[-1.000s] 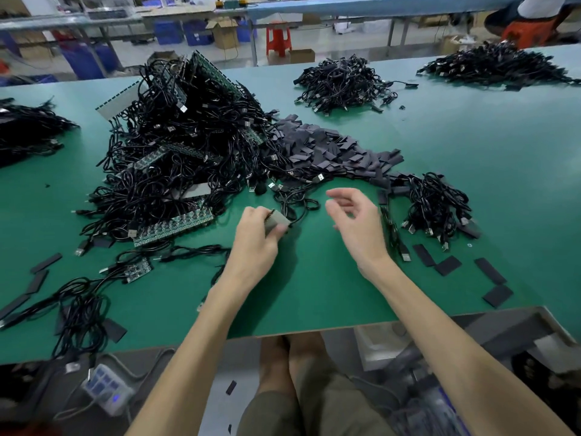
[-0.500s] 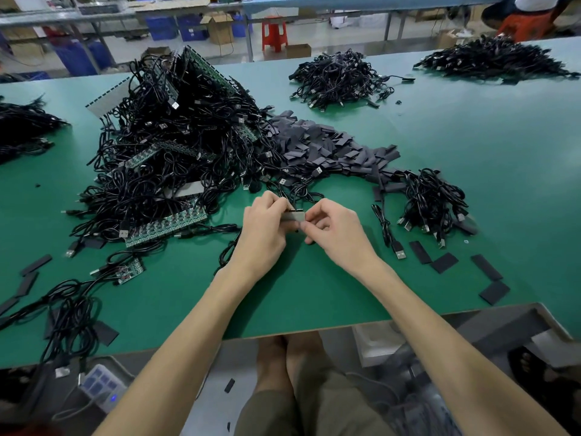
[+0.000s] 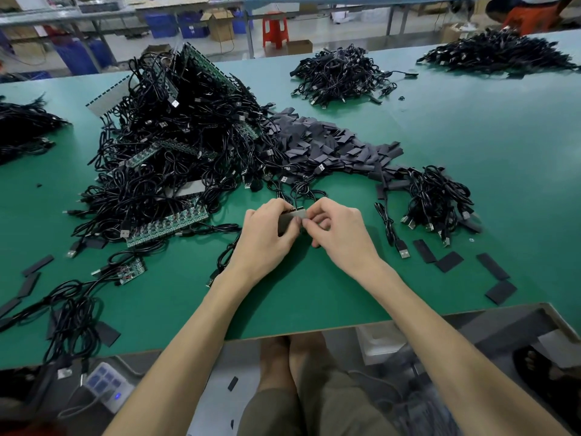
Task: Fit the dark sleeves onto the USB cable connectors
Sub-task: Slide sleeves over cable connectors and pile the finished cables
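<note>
A flat dark-grey sleeve (image 3: 290, 219) is held just above the green worktop (image 3: 314, 294), with a thin black USB cable (image 3: 301, 187) looped behind it.

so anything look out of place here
One dark sleeve lies on the floor off the near edge of the table, far from the sleeve pile, so it looks dropped. The left hand and right hand pinch a grey sleeve above the table.

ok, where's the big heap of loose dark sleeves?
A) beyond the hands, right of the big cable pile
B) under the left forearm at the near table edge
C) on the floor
A: the sleeve heap lies past the left hand and right hand, which pinch a grey piece, beside the cable pile.
</note>
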